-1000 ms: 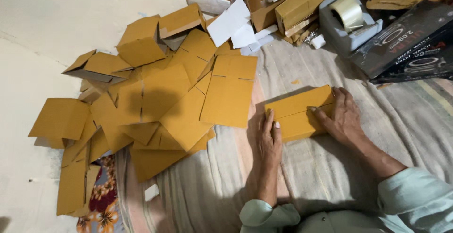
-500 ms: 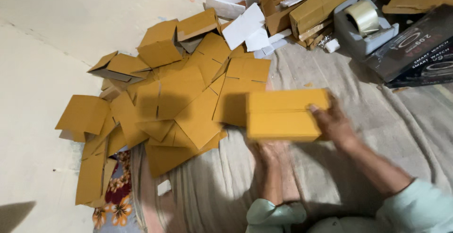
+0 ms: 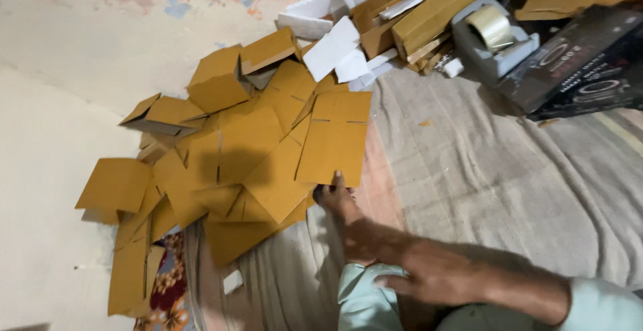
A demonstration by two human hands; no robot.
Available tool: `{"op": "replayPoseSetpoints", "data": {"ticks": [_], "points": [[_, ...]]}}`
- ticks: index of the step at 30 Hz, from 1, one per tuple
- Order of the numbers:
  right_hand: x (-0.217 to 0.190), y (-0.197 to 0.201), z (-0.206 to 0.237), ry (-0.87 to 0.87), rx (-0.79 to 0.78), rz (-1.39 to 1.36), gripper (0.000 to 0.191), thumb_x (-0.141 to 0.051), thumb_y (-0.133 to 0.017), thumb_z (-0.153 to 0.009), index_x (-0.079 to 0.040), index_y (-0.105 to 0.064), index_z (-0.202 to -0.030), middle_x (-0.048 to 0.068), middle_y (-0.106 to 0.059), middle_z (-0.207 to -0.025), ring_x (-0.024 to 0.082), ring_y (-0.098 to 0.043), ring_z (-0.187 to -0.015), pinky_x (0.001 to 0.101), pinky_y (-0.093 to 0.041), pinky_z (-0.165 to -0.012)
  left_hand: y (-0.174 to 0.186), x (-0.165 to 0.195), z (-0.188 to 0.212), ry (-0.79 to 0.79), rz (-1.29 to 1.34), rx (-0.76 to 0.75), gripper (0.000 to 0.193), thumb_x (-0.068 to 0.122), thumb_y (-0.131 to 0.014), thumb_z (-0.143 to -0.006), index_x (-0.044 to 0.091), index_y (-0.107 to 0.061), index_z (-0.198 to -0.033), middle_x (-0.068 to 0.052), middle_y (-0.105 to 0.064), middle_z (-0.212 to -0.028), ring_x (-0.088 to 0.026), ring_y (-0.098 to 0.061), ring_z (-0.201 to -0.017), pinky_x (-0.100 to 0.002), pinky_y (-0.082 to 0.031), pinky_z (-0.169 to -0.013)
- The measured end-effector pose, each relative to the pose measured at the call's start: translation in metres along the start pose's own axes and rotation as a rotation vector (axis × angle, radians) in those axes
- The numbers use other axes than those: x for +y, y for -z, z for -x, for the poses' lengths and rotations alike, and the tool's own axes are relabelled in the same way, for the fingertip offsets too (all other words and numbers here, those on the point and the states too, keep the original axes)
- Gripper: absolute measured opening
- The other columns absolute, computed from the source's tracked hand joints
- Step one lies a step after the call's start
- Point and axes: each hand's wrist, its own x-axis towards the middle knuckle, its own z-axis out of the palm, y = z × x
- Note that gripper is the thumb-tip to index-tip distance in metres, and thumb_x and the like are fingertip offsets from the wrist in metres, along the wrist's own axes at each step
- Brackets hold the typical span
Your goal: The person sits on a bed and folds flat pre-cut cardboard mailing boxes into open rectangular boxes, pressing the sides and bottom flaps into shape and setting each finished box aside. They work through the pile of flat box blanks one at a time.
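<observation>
left hand fingertips on bottom edge of top flat on the pile, not gripped; right hand open, empty; best to pinch one sheet only

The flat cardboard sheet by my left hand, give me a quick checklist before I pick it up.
1. Left hand reaches the flat cardboard sheet: ok, fingertips touch its near edge.
2. Sheet gripped: not ok, the fingers only rest at the edge.
3. Sheet lies free on top of the cardboard pile: ok, nothing rests on it.
4. Right hand free to help: ok, it holds nothing and is low, near the left sleeve.
5. Bare cloth to work on: ok, open to the right of the pile.
6. Tape dispenser within reach: cannot tell.
</observation>
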Motion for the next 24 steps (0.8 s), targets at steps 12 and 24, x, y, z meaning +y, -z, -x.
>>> {"op": "replayPoseSetpoints", "data": {"ticks": [12, 24], "points": [[0.134, 0.082, 0.107, -0.5, 0.903, 0.337, 0.064, -0.032, -0.05, -0.104, 0.0, -0.034, -0.157, 0.026, -0.038, -0.158, 0.04, -0.039, -0.145, 0.0503, -0.031, -0.12, 0.046, -0.013, 0.049, -0.231, 0.097, -0.749, 0.017, 0.01, -0.067, -0.101, -0.002, -0.069, -0.113, 0.001, -0.068, -0.103, -0.009, -0.059, -0.097, -0.027, -0.047, -0.089], [0.136, 0.061, 0.084, -0.466, 1.036, -0.343, 0.066, -0.051, -0.036, -0.11, 0.001, -0.044, -0.15, 0.018, -0.051, -0.145, 0.025, -0.045, -0.137, 0.0398, -0.032, -0.119, 0.03, -0.055, 0.044, -0.046, 0.26, -0.661, 0.084, 0.061, -0.023, -0.107, -0.007, -0.043, -0.152, -0.015, -0.045, -0.16, -0.025, -0.039, -0.148, -0.04, -0.025, -0.125]]}}
